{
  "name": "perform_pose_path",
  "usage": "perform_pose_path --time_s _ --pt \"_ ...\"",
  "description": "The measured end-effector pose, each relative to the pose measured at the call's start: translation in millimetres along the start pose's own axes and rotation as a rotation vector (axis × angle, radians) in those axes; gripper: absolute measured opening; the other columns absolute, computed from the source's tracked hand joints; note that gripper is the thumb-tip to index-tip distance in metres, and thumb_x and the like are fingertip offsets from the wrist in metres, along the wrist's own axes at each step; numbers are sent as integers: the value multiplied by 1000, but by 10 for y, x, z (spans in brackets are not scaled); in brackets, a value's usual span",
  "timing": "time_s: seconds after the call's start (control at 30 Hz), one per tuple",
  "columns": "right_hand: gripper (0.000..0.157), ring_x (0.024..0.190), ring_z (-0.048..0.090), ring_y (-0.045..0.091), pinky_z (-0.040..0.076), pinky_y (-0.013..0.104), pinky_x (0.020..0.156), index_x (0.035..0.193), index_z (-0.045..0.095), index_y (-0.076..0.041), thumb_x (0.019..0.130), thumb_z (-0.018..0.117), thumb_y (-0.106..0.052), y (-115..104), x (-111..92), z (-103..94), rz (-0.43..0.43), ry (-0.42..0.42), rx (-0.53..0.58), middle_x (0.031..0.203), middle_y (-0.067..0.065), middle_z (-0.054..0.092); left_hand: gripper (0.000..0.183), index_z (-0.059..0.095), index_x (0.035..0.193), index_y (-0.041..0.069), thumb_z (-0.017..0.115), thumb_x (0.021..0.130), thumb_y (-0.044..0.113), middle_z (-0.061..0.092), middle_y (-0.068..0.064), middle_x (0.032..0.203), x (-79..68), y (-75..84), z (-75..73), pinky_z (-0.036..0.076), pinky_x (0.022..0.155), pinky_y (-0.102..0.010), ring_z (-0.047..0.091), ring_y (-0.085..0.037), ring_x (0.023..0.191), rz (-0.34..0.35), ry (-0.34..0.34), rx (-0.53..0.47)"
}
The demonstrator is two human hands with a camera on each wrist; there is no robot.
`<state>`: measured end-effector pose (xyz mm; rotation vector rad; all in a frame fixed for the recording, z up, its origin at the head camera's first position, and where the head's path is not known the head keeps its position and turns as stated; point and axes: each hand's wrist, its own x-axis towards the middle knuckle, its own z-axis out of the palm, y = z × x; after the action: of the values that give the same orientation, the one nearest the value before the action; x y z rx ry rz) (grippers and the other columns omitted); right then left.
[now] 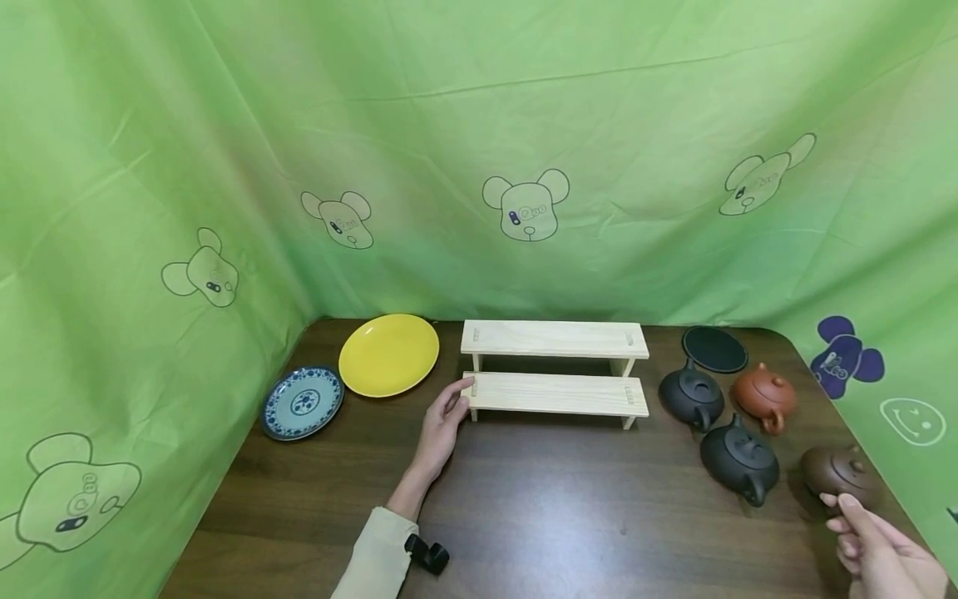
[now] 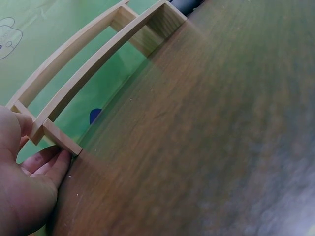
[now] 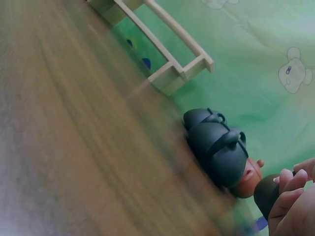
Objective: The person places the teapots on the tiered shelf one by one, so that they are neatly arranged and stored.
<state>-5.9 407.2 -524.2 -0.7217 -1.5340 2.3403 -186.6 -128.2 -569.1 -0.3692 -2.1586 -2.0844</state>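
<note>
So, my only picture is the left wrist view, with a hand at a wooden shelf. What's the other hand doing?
Observer: The right hand is holding a brown teapot.
Operator: Oh! Are there other teapots near it?
Observer: Three: two black teapots and a reddish teapot.
Operator: And what lies over on the person's left?
Observer: A yellow plate and a blue-patterned plate, both left of the wooden shelf in the head view.

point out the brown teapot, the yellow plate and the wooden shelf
brown teapot (image 1: 829, 472), head view, its body
yellow plate (image 1: 389, 355), head view, its middle
wooden shelf (image 1: 555, 393), head view, its lower board
</note>
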Motion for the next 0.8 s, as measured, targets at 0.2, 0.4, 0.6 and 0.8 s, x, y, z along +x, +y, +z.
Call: perform_pose_path --time_s 0.2,0.4,0.6,0.8 --pt "38 47 46 4 8 37 52 90 90 -16 114 61 -10 -61 -33 92 -50 1 70 67 -6 74 38 65 152 8 56 117 20 56 -20 163 -21 161 36 51 110 -29 52 -29 150 -52 5 16" --pt "38 46 46 5 6 34 52 85 88 -5 113 61 -4 -116 -27 203 -110 25 154 73 -3 79 38 65 153 7 55 117 18 55 -21 163 -11 137 33 52 114 -35 54 -28 148 -58 -1 -5" --pt "39 47 37 11 1 33 53 86 86 -1 113 57 2 -178 -38 311 -195 -37 195 78 -1 81 35 70 150 21 61 116 23 61 -7 160 81 -237 -30 52 112 -32 58 -21 145 -102 8 -43" --pt "38 51 32 14 0 31 55 90 86 1 113 56 3 -265 -48 438 -227 -84 200 80 -1 81 35 70 149 28 62 115 21 61 -1 160 106 -370 -53 51 110 -26 56 -18 147 -156 24 -47"
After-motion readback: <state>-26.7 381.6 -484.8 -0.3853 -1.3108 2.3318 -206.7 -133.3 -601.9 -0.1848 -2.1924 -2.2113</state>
